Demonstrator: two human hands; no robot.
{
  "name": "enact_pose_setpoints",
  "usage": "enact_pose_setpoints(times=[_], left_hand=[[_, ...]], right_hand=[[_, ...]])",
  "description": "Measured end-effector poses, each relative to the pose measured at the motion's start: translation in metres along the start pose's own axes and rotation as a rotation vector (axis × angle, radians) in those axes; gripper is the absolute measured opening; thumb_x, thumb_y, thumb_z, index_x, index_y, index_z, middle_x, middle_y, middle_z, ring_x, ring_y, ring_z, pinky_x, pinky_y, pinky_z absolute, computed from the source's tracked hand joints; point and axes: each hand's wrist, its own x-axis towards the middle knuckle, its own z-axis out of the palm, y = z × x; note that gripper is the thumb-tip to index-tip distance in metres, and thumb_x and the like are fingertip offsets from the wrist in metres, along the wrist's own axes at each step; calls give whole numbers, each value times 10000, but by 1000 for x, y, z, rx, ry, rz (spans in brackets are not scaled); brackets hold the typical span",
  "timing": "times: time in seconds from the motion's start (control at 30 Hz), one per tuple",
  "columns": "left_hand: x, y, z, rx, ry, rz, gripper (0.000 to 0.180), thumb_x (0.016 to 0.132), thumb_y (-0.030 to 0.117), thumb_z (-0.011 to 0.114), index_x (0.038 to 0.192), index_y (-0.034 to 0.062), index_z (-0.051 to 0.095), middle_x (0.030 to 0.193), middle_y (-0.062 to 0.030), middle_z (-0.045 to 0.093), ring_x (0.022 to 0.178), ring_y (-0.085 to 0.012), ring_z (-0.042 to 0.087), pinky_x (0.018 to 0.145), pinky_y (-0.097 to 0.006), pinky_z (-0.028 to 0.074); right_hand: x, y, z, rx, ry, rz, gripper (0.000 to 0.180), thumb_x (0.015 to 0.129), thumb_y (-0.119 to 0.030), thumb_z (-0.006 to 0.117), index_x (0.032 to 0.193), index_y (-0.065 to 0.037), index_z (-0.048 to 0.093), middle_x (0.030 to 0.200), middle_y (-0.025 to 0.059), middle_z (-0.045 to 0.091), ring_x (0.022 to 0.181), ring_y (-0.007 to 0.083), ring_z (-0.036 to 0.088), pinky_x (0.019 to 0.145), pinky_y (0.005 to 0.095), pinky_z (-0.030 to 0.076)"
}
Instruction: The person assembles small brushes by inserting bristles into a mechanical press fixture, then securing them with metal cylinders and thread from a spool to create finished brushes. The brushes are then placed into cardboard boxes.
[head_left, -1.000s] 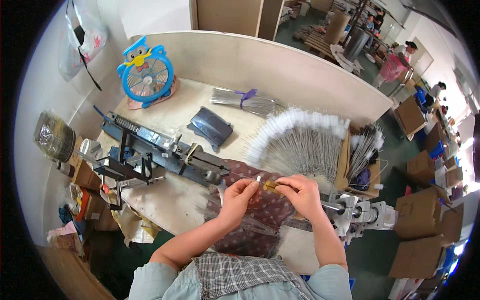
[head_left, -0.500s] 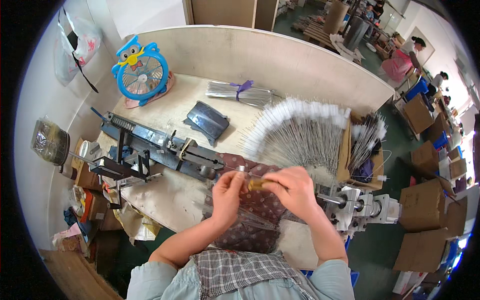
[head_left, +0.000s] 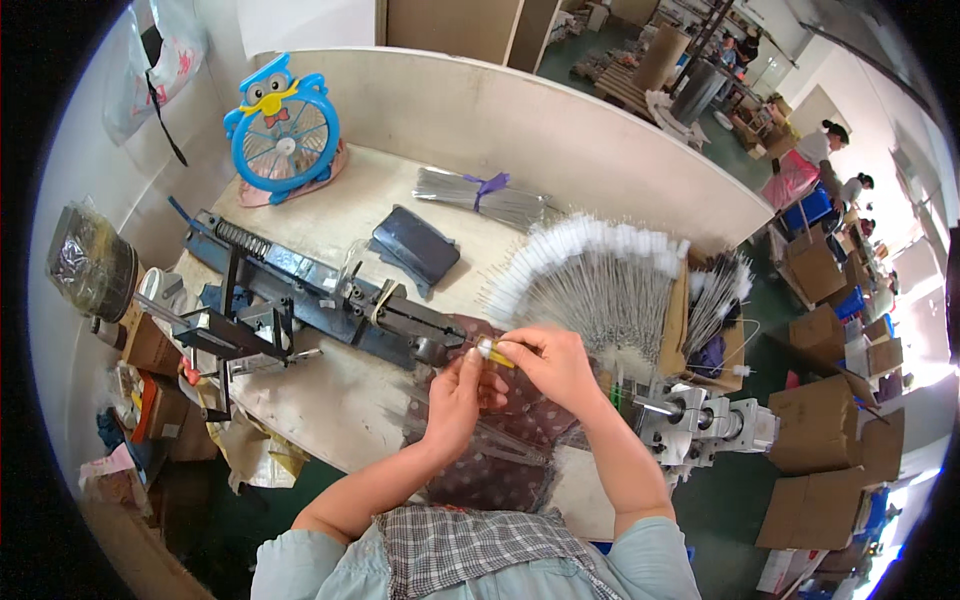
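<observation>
My right hand grips a short yellow tool between thumb and fingers. At the tool's left end is a small whitish piece. Close against that end, my left hand is closed in a pinch; whatever it holds is hidden or too small to name. Both hands hover over a brown dotted cloth with thin wires lying on it. Just beyond my left fingers ends a long metal bench fixture with a spring and clamp.
Wire-stemmed brushes with white tips fan out at the right, beside a cardboard box holding more. A metal machine stands by my right forearm. Further back lie a tied wire bundle, a dark curved plate and a blue fan.
My right hand has moved left and slightly up, bringing the yellow tool closer to my left fingers. The view has shifted a little.
</observation>
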Motion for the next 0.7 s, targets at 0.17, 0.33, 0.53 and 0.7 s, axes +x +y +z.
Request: enact_pose_setpoints(times=[0.17,0.33,0.53,0.7], left_hand=[[6,4,0,-241,-13,-52,496,961,494,365,1049,39,542,936,-96,626,871,-203,607,829,-360,461],[3,3,17,-359,105,6,377,956,399,422,1041,53,546,955,-66,616,940,-186,589,874,-355,441],[6,-7,13,-309,97,41,162,919,202,520,968,56,572,913,-50,619,847,-140,611,761,-301,489],[6,-11,9,-336,84,90,105,913,138,532,940,43,569,902,-31,613,833,-116,602,745,-297,496]], right_hand=[[-7,-8,6,-195,101,-108,264,760,-278,695,910,-61,684,856,97,641,802,268,606,696,376,475],[-10,-12,24,-391,323,-330,328,657,-220,743,945,-85,663,932,2,619,926,199,552,771,363,429],[-16,-4,18,-408,387,-452,269,669,-179,719,929,-134,668,921,-23,602,900,183,544,777,348,417],[-18,0,15,-389,386,-483,230,692,-182,712,918,-156,675,909,-34,597,897,178,543,774,344,415]])
